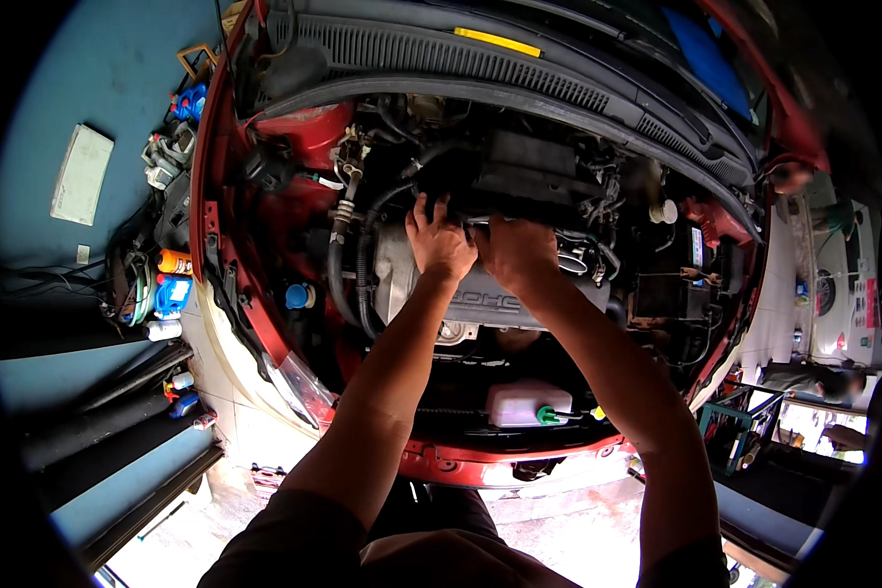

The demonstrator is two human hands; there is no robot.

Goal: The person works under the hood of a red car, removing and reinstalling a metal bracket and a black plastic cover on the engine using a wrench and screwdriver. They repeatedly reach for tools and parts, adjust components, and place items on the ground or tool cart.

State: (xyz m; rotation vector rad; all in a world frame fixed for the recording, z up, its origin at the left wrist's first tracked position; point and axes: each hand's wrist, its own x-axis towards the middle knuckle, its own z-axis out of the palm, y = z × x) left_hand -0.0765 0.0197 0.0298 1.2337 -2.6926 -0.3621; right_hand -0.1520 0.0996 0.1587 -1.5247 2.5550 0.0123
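Exposure was uneven: engine bay [505,162] dim, deep gaps crushed to near black, both hands in shade, left hand [444,240] and right hand [516,253] fingers poorly separated from the dark parts. Floor [255,441] by the front edge was blown out white; another glare patch burned at lower right. Fisheye bent straight edges, black vignette circled everything, bluish fringing showed at the rim, far-right background looked soft.
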